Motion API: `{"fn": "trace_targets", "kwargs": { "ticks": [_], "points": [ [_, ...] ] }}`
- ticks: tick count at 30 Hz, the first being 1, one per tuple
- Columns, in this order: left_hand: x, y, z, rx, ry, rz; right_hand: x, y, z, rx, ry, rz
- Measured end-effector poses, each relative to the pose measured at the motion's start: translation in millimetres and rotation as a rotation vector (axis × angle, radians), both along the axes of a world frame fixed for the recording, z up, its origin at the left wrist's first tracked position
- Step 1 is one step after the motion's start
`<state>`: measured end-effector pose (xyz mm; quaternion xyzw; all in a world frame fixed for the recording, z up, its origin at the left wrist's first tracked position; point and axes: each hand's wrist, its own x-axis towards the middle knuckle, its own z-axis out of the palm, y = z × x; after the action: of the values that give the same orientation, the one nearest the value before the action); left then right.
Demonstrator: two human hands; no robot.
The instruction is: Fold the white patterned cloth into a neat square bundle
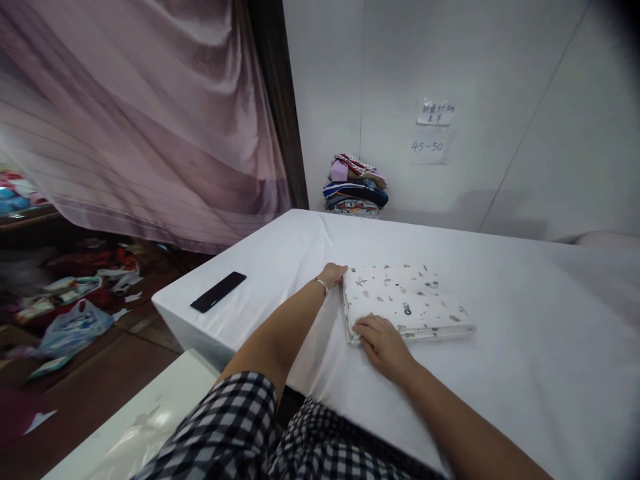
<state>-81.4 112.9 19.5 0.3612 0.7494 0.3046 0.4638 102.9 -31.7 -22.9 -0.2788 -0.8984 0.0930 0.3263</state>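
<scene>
A white folded cloth (400, 293) with small grey and brown printed figures lies flat on the white-covered table, its layers showing along the near edge. At its far left corner, my left hand (333, 273) pinches the edge; a bracelet circles that wrist, and some of the fingers are hidden. My right hand (384, 343) is at the near left corner, with bent fingers over the top layer and the rest of the grip partly out of sight.
A black phone-like slab (219, 292) lies on the table (285, 247) at left. Folded clothes (356, 187) are stacked beyond the far edge, below paper notes (430, 145) on the wall. A pink curtain (200, 133) hangs at left, above bags (75, 327) and floor clutter.
</scene>
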Motion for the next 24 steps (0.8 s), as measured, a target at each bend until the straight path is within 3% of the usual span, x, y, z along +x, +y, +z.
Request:
{"fn": "trace_targets", "kwargs": {
  "ticks": [12,24],
  "points": [
    [-5,-8,-7.6,0.112,0.032,-0.006,2,1,1.2,-0.024,-0.002,0.017],
    [-11,-102,-8.0,0.197,-0.111,-0.207,2,0,3.2,-0.033,0.009,0.018]
  ]
}}
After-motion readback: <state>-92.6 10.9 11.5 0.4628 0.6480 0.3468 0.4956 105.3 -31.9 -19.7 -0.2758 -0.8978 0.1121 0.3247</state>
